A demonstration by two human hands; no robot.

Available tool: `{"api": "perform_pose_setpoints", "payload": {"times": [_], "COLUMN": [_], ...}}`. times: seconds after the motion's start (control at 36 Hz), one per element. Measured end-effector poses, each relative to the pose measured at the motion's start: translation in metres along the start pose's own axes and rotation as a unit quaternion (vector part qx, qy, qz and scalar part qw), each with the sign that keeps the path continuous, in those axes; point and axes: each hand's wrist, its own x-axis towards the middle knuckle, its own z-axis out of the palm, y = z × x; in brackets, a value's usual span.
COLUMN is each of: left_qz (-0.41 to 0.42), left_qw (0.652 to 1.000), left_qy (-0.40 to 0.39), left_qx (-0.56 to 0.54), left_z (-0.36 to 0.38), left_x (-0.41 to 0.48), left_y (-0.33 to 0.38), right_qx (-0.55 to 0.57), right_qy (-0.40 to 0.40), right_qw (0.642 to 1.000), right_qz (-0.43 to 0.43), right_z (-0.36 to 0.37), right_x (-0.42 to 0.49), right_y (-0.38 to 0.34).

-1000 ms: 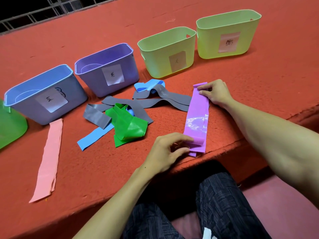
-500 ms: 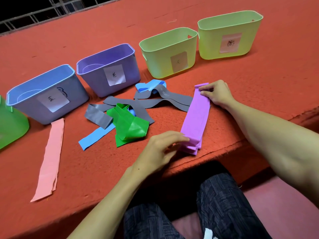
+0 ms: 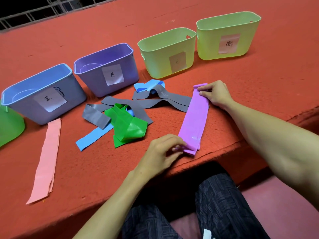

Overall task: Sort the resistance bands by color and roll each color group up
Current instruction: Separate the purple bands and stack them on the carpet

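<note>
1. purple band (image 3: 194, 121) lies flat between the hands: left hand (image 3: 160, 152) pinches its near end, right hand (image 3: 215, 95) pinches the far end; not yet rolled.
2. left of both hands, grey bands (image 3: 165, 100), green band (image 3: 127, 125) and blue bands (image 3: 93, 137) lie mixed, unrolled.

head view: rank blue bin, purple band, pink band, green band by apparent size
1. blue bin
2-3. purple band and pink band: too close to rank; pink looks longer, purple wider
4. green band, crumpled, smallest footprint

red carpeted ledge (image 3: 259, 87), a metal railing (image 3: 31, 14) against darkness behind, pinkish floor (image 3: 284, 213) below.
</note>
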Motion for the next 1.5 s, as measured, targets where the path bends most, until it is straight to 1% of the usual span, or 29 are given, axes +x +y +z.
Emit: {"api": "perform_pose_setpoints", "payload": {"times": [0.11, 0.25, 0.42, 0.58, 0.92, 1.06, 1.14, 1.25, 1.33, 1.42, 1.5], "left_qz": [-0.019, -0.03, -0.005, 0.012, -0.014, -0.011, -0.011, -0.029, -0.047, -0.045, -0.04], "left_qw": [1.0, 0.999, 1.0, 1.0, 1.0, 1.0, 1.0, 0.999, 0.997, 0.995, 0.995], "left_qy": [0.011, 0.004, -0.019, -0.013, -0.003, 0.001, -0.009, -0.032, -0.054, -0.083, -0.09], "left_qx": [-0.013, -0.031, 0.016, 0.012, -0.028, -0.017, -0.015, -0.025, -0.026, -0.011, -0.002], "left_z": [0.001, 0.003, 0.004, 0.007, 0.004, 0.005, 0.004, 0.002, 0.0, -0.001, -0.002], "left_x": [-0.001, -0.004, -0.005, -0.004, -0.004, -0.003, -0.002, 0.0, 0.001, 0.002, 0.004], "left_y": [-0.001, -0.001, -0.005, -0.005, -0.003, -0.005, -0.007, -0.008, -0.008, -0.007, -0.006], "right_qx": [-0.005, -0.012, -0.009, -0.008, 0.015, 0.064, 0.124, 0.137, 0.123, 0.102, 0.084], "right_qy": [0.003, 0.005, 0.004, 0.005, 0.0, -0.009, -0.023, -0.021, -0.012, -0.004, 0.003], "right_qw": [1.0, 1.0, 1.0, 1.0, 1.0, 0.997, 0.991, 0.989, 0.991, 0.993, 0.995], "right_qz": [0.004, 0.005, 0.0, 0.009, 0.006, 0.036, 0.043, 0.049, 0.05, 0.058, 0.061], "right_z": [0.001, 0.001, 0.001, 0.003, 0.004, 0.001, -0.003, -0.008, -0.008, -0.008, -0.01], "right_x": [0.001, 0.002, 0.003, 0.006, 0.007, 0.012, 0.016, 0.019, 0.022, 0.023, 0.02], "right_y": [0.0, 0.001, 0.002, 0.007, 0.011, 0.013, 0.016, 0.017, 0.019, 0.021, 0.019]}}
